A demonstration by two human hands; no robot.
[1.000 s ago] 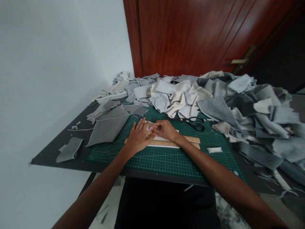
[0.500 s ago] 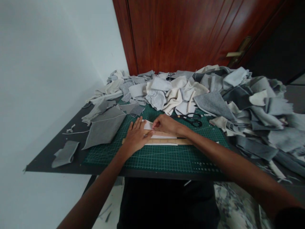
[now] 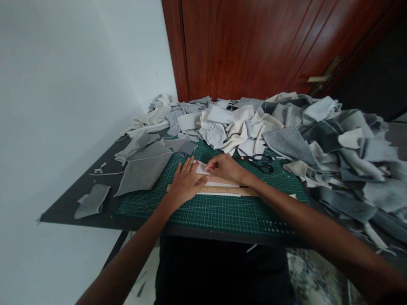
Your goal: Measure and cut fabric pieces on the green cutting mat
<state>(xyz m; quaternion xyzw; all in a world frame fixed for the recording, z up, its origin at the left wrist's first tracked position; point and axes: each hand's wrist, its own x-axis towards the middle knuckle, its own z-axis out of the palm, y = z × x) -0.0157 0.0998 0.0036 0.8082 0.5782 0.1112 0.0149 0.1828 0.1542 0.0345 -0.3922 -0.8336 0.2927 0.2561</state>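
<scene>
My left hand (image 3: 186,182) lies flat with its fingers stretched over a strip of white fabric (image 3: 201,168) and the left part of two wooden rulers. The upper ruler (image 3: 219,179) rests on the white fabric; the lower ruler (image 3: 222,190) runs below it along the cutting mat (image 3: 219,216). Just to the right, my right hand (image 3: 224,167) is closed in a pinch over the fabric, by the upper ruler's edge. A small pale pinkish piece, possibly chalk, shows at its fingertips. Black-handled scissors (image 3: 259,162) lie behind my right wrist, blades partly hidden.
A heap of grey and cream fabric scraps (image 3: 241,123) spans the back and right of the table. Grey cloth pieces (image 3: 144,167) lie at the left, with a folded scrap (image 3: 93,201) near the front edge. A wooden door (image 3: 254,51) stands behind.
The whole view has shifted slightly. My left hand stays flat on the rulers and fabric. My right hand's pinch has moved slightly over the fabric, and the pinkish piece shows more clearly.
</scene>
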